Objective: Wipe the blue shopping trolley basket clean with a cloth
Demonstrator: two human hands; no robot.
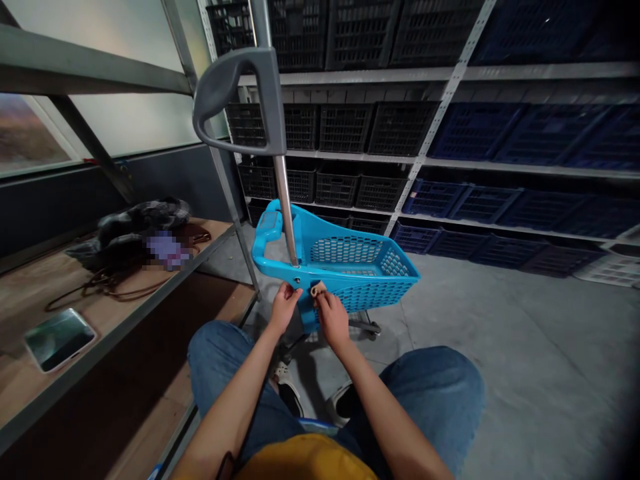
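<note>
Blue basket [367,293], centre frame: your right hand [334,315] pinches a tan scrap [318,288] at its side; whether your left hand [285,305] grips anything, I can't tell. Hard pressing could roll its wheels [375,329].

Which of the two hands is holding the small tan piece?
The right hand, at the blue basket, pinches the tan piece; the left hand, nearer the metal pole, shows none.

There are 2 hands: 1 left hand [284,308] and 1 right hand [334,319]. 1 blue basket [360,295], 1 grey handle [276,100], 1 tan scrap [318,289]. 2 legs [217,353], 2 shoes [289,392], 1 phone [60,339]. 1 white crate [611,269]; the black crates [345,128] and dark blue crates [434,198] are too dim to count.
</note>
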